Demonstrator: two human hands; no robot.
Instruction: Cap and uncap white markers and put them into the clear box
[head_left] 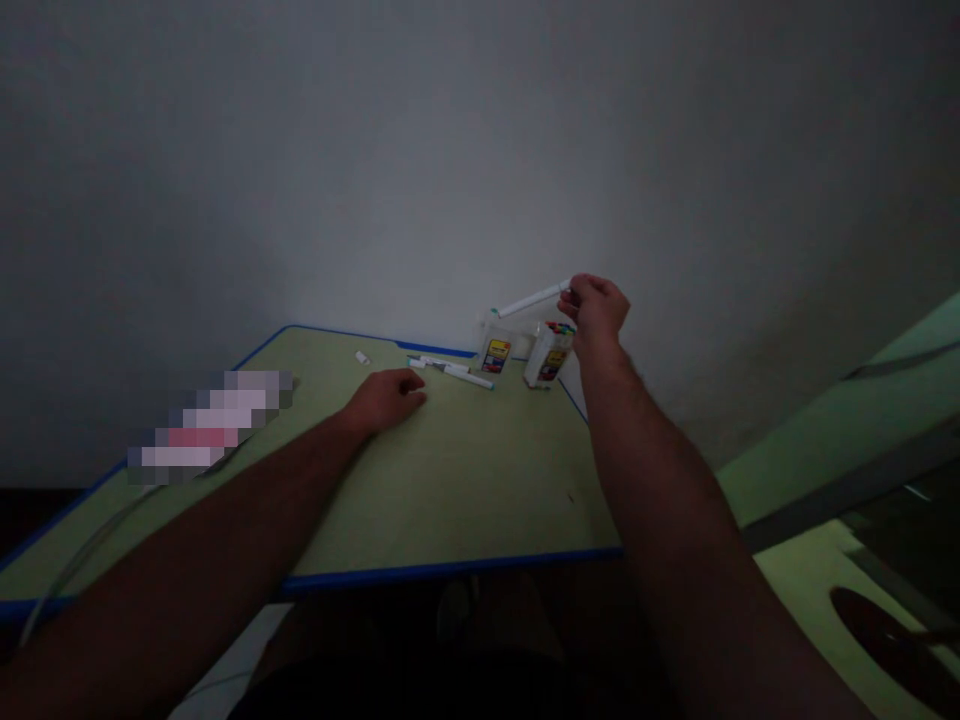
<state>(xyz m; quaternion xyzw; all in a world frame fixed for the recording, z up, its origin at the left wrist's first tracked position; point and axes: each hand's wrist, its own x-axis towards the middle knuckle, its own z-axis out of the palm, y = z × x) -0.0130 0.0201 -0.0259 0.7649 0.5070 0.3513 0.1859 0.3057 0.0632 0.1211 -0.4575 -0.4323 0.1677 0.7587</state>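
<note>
Setting: dim room, bare grey wall rising right behind a green table edged in blue.
Right hand: I am pinching my right hand shut on one end of a white marker, holding it up in the air above the table's far corner, its other end pointing left and slightly down.
Left hand: I am resting my left hand on the tabletop, fingers loosely curled and holding nothing, just short of the loose markers lying there.
Nearby: two small marker packs are standing against the wall, directly below the raised marker; a tiny white cap is lying apart to the left.
Doing it well: I am judging that a firmer grip nearer the marker's middle would steady it, and that my wrist should be staying clear of the upright packs, which look easy to tip.
Unclear: I cannot tell whether the raised marker is capped.
</note>
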